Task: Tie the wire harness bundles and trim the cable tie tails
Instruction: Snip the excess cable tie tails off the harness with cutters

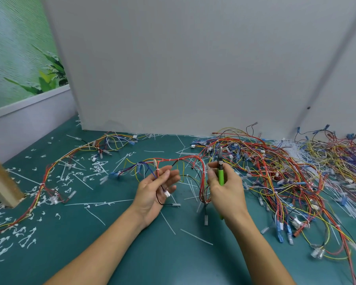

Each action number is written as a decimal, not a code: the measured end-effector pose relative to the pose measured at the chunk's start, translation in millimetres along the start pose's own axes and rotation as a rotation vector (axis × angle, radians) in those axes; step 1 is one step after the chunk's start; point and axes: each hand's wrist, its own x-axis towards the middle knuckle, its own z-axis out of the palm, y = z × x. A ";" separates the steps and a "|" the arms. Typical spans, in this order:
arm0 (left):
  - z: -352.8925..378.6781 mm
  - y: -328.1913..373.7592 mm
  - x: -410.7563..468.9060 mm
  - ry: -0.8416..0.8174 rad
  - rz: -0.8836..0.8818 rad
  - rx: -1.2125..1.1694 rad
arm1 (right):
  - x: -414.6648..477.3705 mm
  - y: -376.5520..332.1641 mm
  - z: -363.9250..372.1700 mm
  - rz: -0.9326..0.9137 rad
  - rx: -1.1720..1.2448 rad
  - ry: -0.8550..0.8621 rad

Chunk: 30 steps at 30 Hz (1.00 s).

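Underneath everything, a teal worktop (115, 254) runs back to a smooth grey partition panel (183, 68) along its far edge. Toward the right edge sprawls a tangled heap of harnesses (296, 171), thin red, yellow and blue wires ending in clear connectors. Mid-worktop, the wire harness (185, 159) arches between both hands. The left hand (154, 194) lies palm-up, fingers loosely spread, a branch draped across them. The right hand (226, 192) grips green-handled flush cutters (221, 175), tip upward, just beside the red bundle. White cable ties (103, 203) and curled trimmed tails (23, 237) litter the left side.
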 end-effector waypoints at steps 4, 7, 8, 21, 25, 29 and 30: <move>2.4 -1.6 -6.0 -0.070 -0.072 0.147 | -2.6 -0.8 2.7 -0.010 -0.020 -0.033; 6.1 -4.5 -11.3 -0.149 -0.071 0.253 | -7.5 -2.6 7.5 -0.047 -0.073 -0.123; 7.2 -5.3 -12.6 -0.158 -0.066 0.275 | -9.3 -2.8 8.9 -0.057 -0.092 -0.159; 9.0 -3.4 -9.1 -0.099 -0.042 0.146 | 3.5 -9.9 -8.3 0.128 0.216 -0.007; 7.4 -0.3 -8.1 -0.137 -0.102 0.006 | 8.4 -13.1 -13.1 0.240 0.366 0.098; 4.9 0.2 -8.0 -0.133 -0.110 -0.025 | 8.4 -14.5 -12.0 0.229 0.408 0.127; 4.4 0.7 -7.6 -0.126 -0.109 -0.029 | 8.8 -15.0 -13.1 0.222 0.437 0.133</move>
